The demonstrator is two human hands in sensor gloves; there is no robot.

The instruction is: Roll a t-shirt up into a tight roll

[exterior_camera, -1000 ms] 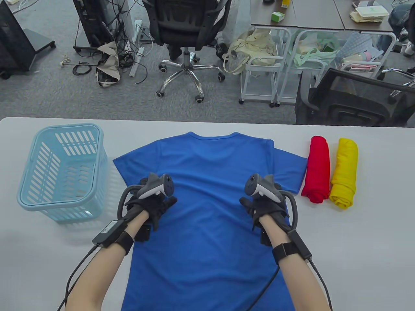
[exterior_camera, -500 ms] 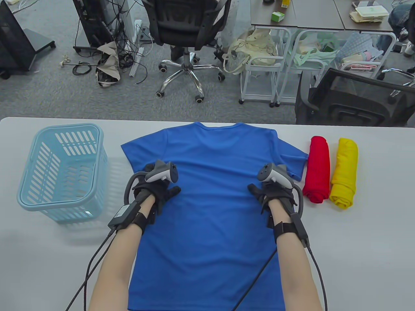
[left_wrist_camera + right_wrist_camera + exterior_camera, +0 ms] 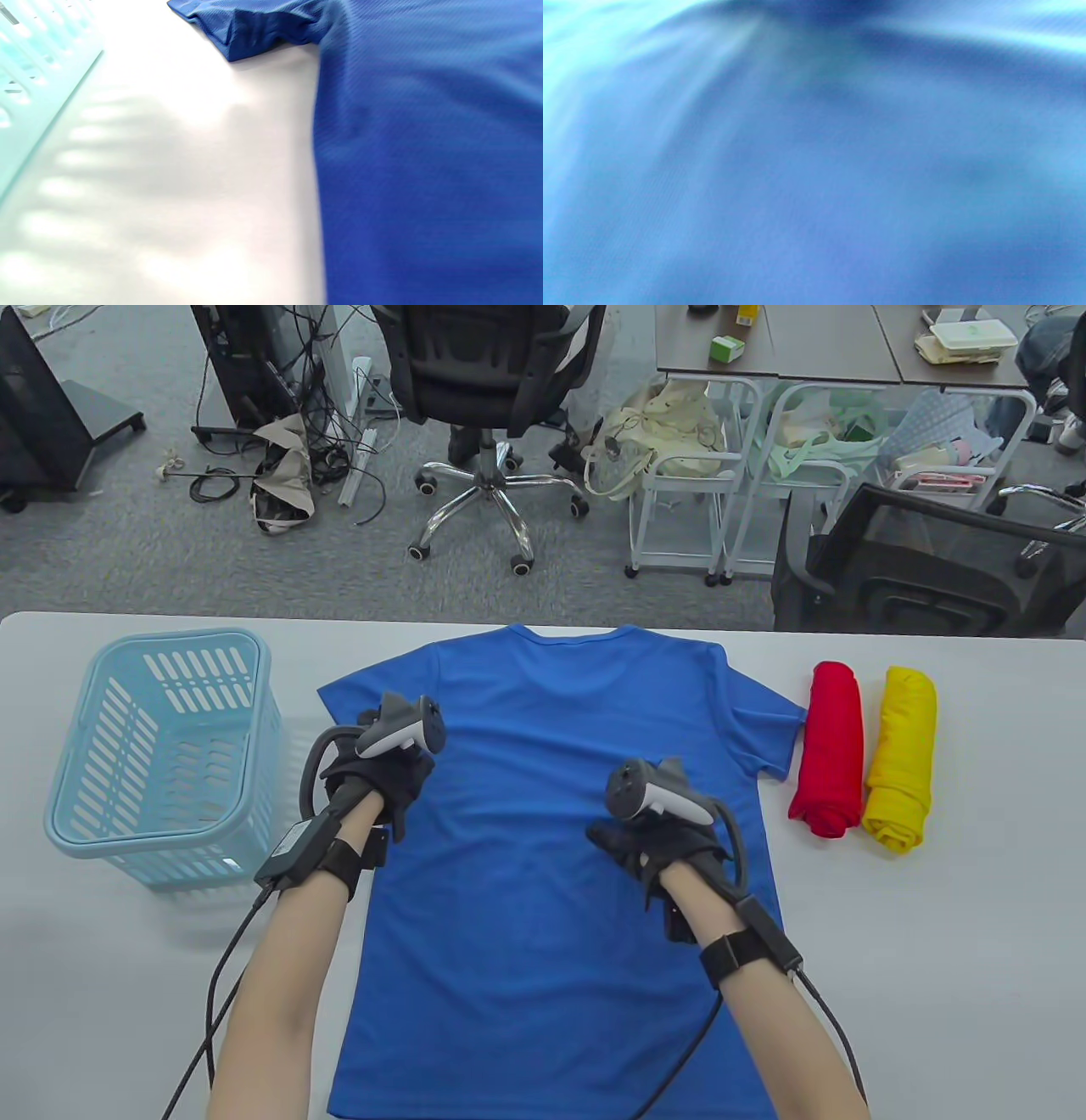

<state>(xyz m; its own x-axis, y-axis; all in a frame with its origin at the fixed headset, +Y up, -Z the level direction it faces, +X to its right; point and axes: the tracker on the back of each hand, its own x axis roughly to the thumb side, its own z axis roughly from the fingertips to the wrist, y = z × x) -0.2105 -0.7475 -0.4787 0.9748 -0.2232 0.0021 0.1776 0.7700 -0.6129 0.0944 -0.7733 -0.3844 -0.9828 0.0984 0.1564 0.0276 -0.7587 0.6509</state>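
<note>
white table (image 3: 933, 942): right hand (image 3: 657, 844) moved inward on blue t-shirt (image 3: 551, 857).

matt blue knit cloth t-shirt (image 3: 543, 831); glossy slatted plastic basket (image 3: 161, 746); smooth white table (image 3: 933, 967).

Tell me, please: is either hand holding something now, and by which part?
It cannot be told. Both the left hand and right hand rest on the blue t-shirt; the trackers hide their fingers.
</note>
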